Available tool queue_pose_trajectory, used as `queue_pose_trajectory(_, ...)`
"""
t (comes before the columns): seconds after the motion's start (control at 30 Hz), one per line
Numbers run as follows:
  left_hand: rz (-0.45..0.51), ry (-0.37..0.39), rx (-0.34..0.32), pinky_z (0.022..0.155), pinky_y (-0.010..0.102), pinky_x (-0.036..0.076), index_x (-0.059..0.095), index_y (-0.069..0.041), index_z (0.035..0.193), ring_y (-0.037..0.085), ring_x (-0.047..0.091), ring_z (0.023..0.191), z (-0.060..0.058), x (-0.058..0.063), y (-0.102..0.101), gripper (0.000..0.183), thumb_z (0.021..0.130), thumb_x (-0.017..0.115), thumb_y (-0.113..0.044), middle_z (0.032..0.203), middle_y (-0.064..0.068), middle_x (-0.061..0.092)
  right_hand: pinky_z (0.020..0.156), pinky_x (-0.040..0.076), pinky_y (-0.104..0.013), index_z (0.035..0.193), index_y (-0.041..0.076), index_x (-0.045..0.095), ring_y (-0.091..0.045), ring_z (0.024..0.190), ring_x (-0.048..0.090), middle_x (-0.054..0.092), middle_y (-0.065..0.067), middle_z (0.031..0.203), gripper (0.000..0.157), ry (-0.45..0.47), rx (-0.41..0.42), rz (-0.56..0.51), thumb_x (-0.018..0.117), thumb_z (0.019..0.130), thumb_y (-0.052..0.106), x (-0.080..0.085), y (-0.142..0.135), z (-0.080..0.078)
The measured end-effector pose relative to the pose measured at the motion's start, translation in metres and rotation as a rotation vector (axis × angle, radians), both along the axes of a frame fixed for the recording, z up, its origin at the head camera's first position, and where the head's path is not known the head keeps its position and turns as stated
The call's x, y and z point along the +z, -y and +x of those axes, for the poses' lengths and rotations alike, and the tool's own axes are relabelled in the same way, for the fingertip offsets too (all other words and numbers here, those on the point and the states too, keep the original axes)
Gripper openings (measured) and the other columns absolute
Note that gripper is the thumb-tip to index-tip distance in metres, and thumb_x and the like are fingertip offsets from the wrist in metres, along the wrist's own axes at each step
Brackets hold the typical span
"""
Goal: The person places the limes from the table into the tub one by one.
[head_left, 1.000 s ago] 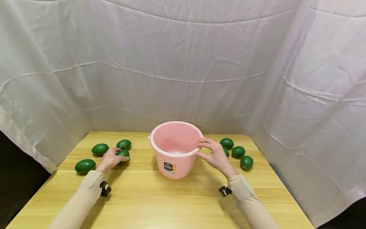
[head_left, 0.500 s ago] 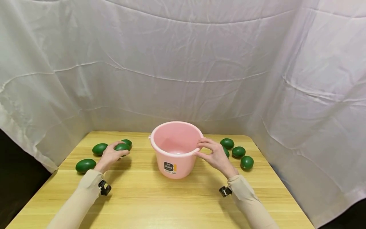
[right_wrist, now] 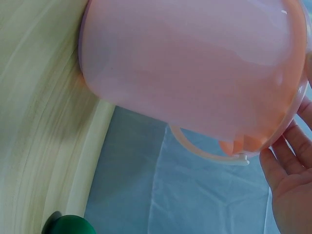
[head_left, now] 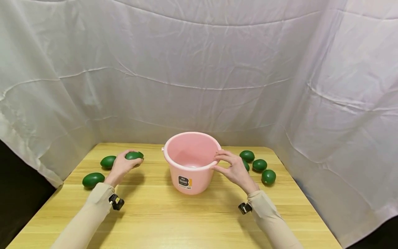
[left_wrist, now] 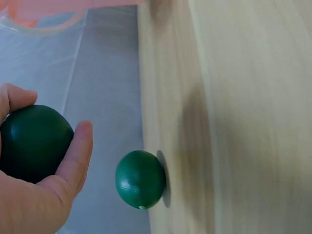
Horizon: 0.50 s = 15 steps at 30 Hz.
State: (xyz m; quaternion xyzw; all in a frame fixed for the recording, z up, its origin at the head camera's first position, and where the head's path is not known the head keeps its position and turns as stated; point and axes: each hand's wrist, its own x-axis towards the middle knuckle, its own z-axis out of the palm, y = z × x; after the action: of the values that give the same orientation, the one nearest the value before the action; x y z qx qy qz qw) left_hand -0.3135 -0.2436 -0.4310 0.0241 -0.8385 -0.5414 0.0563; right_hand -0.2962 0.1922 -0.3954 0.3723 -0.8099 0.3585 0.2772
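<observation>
My left hand [head_left: 122, 166] grips a smooth dark green avocado [left_wrist: 34, 144] and holds it above the table. Thumb and fingers curl round its sides. In the left wrist view another green avocado [left_wrist: 140, 179] rests on the tabletop beyond it; in the head view that one is mostly hidden behind the held fruit. A pink bucket [head_left: 191, 178] stands upright at the table's centre. My right hand [head_left: 234, 169] pinches its right rim, thumb outside and fingers over the edge. The bucket's handle [right_wrist: 204, 155] hangs down behind it in the right wrist view.
Two avocados lie at the left, one farther back [head_left: 107, 162] and one nearer [head_left: 93, 180]. Several more, including a front one [head_left: 268, 176], cluster right of the bucket, one partly behind my right hand. Pale curtains [head_left: 199, 76] surround the wooden table [head_left: 186, 221].
My left hand has taken hold of an avocado, lifted it off the table and moved slightly away from me. The right hand and bucket have stayed put.
</observation>
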Motion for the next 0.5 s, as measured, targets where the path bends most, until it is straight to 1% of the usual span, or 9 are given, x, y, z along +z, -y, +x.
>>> queue_pose_trajectory(0.07,0.006,-0.019,0.002,0.082,0.036,0.052,0.05,-0.01,0.136,0.03,0.055,0.105,-0.001,0.002,-0.001,0.058,0.087,0.073,-0.028,0.13,0.02,0.05,0.099,0.051,-0.043,0.102,0.013,0.075,-0.025,0.113,0.064,0.068,-0.005,0.117,0.029,-0.002,0.002,-0.003,0.085,0.075,0.018,0.0,0.0,0.0)
queue_pose_trajectory(0.23,0.035,-0.051,-0.013,0.075,0.029,0.052,0.052,-0.009,0.132,0.027,0.057,0.097,-0.003,0.005,-0.005,0.056,0.086,0.075,-0.031,0.125,0.019,0.052,0.099,0.051,-0.04,0.103,0.014,0.075,-0.023,0.113,0.064,0.068,-0.003,0.117,0.03,0.005,-0.005,-0.003,0.085,0.075,0.02,0.0,0.0,0.0)
queue_pose_trajectory(0.3,0.055,-0.069,-0.015,0.075,0.029,0.053,0.053,-0.009,0.131,0.025,0.057,0.096,-0.003,0.007,-0.008,0.055,0.086,0.076,-0.03,0.124,0.019,0.052,0.098,0.051,-0.04,0.102,0.014,0.075,-0.023,0.112,0.064,0.068,-0.003,0.117,0.03,0.003,-0.007,0.0,0.085,0.075,0.02,0.0,0.0,-0.001)
queue_pose_trajectory(0.43,0.092,-0.126,-0.01,0.075,0.032,0.055,0.055,-0.009,0.131,0.025,0.056,0.095,-0.003,0.011,-0.015,0.053,0.085,0.076,-0.025,0.127,0.02,0.051,0.098,0.052,-0.041,0.102,0.014,0.075,-0.023,0.111,0.064,0.069,-0.003,0.116,0.03,-0.01,-0.005,-0.003,0.085,0.075,0.019,0.0,0.0,-0.001)
queue_pose_trajectory(0.5,0.122,-0.147,-0.009,0.074,0.032,0.056,0.056,-0.011,0.13,0.025,0.056,0.095,-0.003,0.013,-0.018,0.053,0.085,0.078,-0.026,0.127,0.019,0.05,0.099,0.051,-0.041,0.102,0.014,0.075,-0.023,0.112,0.064,0.069,-0.003,0.117,0.03,-0.008,-0.004,-0.006,0.085,0.075,0.019,-0.001,0.0,-0.001)
